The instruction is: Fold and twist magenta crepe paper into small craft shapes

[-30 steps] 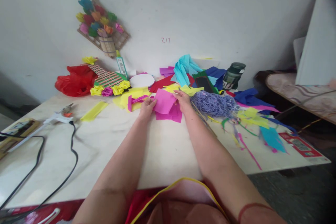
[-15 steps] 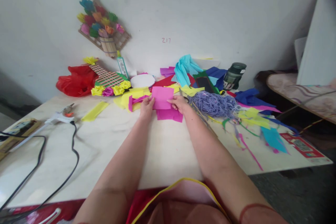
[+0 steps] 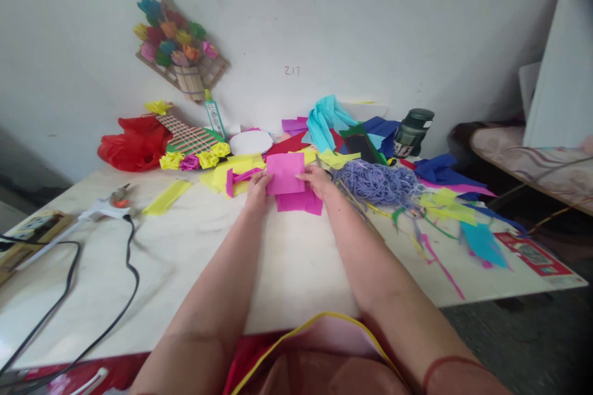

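Observation:
A square of pink crepe paper (image 3: pixel 285 173) is stretched flat between my two hands above the table. My left hand (image 3: pixel 257 187) pinches its left edge, and my right hand (image 3: pixel 317 181) grips its right edge. Part of a pair of scissors seems to show by my right hand, but I cannot tell whether it is held. Just below the square, another piece of darker pink paper (image 3: pixel 301 202) lies on the table. Left of my left hand is a folded magenta paper strip (image 3: pixel 238 178) on yellow paper (image 3: pixel 214 181).
A tangle of purple string (image 3: pixel 382 183) lies at right, before a dark green bottle (image 3: pixel 414 133). A hot glue gun (image 3: pixel 120 194) and black cable (image 3: pixel 134 259) are at left. At the back sit red plastic (image 3: pixel 134 143), a stick craft (image 3: pixel 188 134) and a white disc (image 3: pixel 251 142).
The pink paper square has shifted very slightly to the left with my hands. Both hands keep their hold on it.

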Motion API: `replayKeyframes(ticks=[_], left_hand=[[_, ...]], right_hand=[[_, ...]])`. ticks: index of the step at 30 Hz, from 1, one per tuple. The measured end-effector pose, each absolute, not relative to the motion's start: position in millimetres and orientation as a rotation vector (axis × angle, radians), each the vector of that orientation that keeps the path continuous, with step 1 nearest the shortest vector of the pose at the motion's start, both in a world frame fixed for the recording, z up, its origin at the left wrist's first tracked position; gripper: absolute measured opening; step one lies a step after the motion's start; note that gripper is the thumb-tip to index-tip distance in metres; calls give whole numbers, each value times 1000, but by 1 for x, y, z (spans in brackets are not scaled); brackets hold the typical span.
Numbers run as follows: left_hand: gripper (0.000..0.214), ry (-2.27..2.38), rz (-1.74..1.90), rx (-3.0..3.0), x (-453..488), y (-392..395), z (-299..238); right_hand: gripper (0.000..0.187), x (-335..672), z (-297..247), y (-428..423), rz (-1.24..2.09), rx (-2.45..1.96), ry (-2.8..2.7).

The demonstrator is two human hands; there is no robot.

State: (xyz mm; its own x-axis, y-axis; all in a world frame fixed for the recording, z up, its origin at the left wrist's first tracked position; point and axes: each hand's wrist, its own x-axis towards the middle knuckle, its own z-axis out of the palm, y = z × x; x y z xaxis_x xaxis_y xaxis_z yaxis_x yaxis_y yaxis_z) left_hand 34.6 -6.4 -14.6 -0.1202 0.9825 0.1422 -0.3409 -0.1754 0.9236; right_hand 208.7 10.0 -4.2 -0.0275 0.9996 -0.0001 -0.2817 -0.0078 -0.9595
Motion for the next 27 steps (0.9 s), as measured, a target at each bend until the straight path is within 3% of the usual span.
replayKeyframes(ticks=[8,14,27], left_hand=[[41,853,1488,957,36,-13,-12],[36,814,1488,982,36,-15,-13],[38,837,1484,967,35,-12,-15]], right_hand=[[32,208,1,1,1523,-905,-1093],[32,208,6,-3,1621,-930,-1119],[37,211,3,1,1583,-976,-1166]])
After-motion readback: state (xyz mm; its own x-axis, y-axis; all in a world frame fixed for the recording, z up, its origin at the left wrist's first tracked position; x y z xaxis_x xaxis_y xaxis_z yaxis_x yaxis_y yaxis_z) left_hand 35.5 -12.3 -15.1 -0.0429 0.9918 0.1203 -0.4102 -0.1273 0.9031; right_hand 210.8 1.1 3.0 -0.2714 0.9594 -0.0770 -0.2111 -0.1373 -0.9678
